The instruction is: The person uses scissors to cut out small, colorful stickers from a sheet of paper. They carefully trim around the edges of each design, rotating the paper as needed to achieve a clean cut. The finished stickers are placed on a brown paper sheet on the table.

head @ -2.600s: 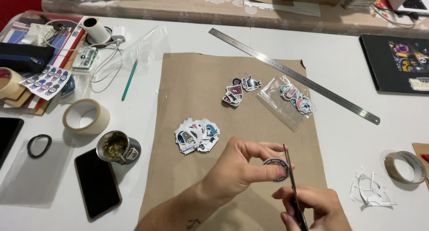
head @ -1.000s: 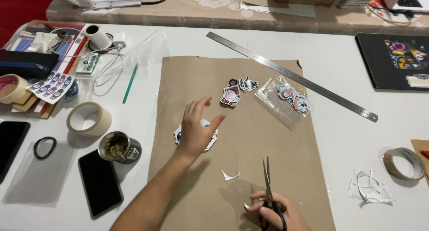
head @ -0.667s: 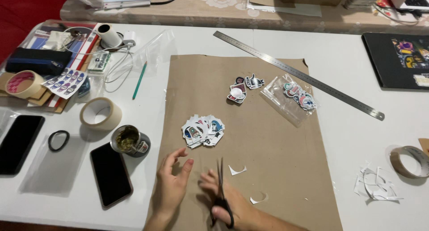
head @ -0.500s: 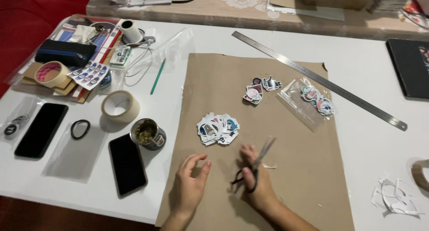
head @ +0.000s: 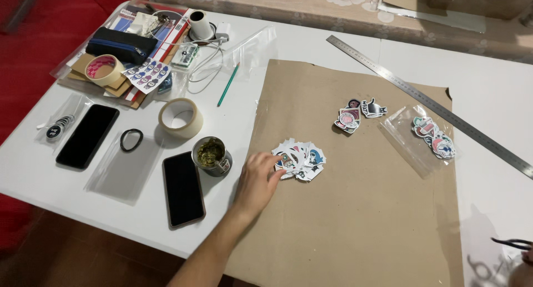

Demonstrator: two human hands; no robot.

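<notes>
My left hand (head: 256,180) reaches across a brown paper sheet (head: 355,220), and its fingertips rest on the near edge of a pile of cut-out stickers (head: 304,155). I cannot tell whether a sticker is pinched. Only a sliver of my right hand (head: 524,262) shows at the bottom right corner, holding black scissors (head: 511,243) over the white table. Three trimmed stickers (head: 355,114) lie further back on the paper. Beside them is a clear plastic bag (head: 413,145) with more stickers inside.
A long steel ruler (head: 433,101) runs diagonally at the back right. Left of the paper stand a small tin (head: 211,155), a tape roll (head: 180,117), two dark phones (head: 183,188) (head: 88,135), a hair band (head: 131,140) and a green pencil (head: 228,85). Stationery clutter (head: 122,44) fills the far left corner.
My right hand has carried the scissors off the paper to the bottom right corner. My left hand has moved forward onto the sticker pile. The view has shifted left.
</notes>
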